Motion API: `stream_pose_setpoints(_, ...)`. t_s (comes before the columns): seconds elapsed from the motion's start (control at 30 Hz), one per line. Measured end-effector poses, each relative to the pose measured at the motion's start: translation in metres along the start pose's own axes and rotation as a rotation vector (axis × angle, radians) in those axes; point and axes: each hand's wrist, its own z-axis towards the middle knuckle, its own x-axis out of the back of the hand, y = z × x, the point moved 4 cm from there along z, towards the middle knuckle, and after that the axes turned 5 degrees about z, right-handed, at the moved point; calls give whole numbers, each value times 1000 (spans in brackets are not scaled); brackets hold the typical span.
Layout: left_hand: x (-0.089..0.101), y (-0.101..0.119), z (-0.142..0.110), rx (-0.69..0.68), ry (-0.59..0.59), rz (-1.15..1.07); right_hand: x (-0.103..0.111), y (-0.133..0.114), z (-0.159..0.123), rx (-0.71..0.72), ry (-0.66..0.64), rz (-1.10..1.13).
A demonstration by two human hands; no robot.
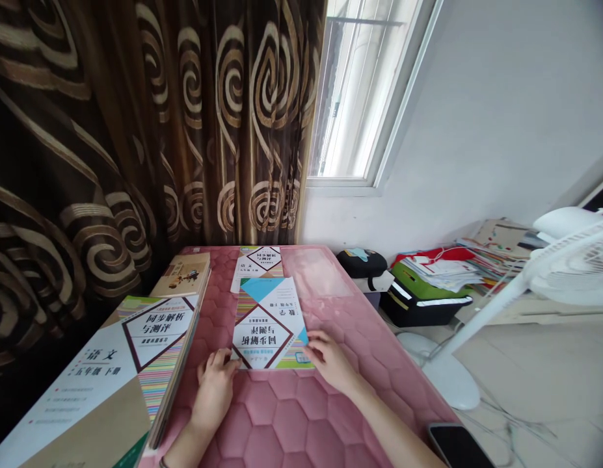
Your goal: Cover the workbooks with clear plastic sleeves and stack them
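Note:
A workbook [269, 323] with a white, blue and striped cover lies upside down to me on the pink quilted table cover [269, 432]. My left hand [216, 385] has its fingers curled at the book's near left corner. At the near right edge, my right hand [329, 359] pinches the side with its fingertips. Behind, partly covered by this workbook, lies a second workbook [257, 263] of similar design. To the left stands a stack of workbooks [106, 370], the top one white, gold and striped. A brown-covered book [181, 274] sticks out at its far end.
A black smartphone [460, 447] lies at the near right edge. Right of the table are a white fan [477, 318], a black and green bag [423, 299], a black case [362, 262] and piled papers [501, 247]. A patterned curtain [223, 130] hangs behind and left.

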Motion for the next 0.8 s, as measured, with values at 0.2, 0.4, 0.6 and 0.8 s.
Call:
stream_pose_setpoints(0.2, 17, 8, -2, -7, 1, 27, -6, 5, 76, -281, 71, -27)
stream_pose_setpoints(0.4, 30, 10, 0, 76, -28, 143, -10, -7, 74, -323, 3, -63)
stream_pose_setpoints(0.6, 14, 3, 3, 158, -17, 333, -39, -46, -21, -346, -163, 69)
stream_pose_setpoints(0.8, -4, 5, 26, 166, -55, 322, -31, -75, -62, 7, -206, -12)
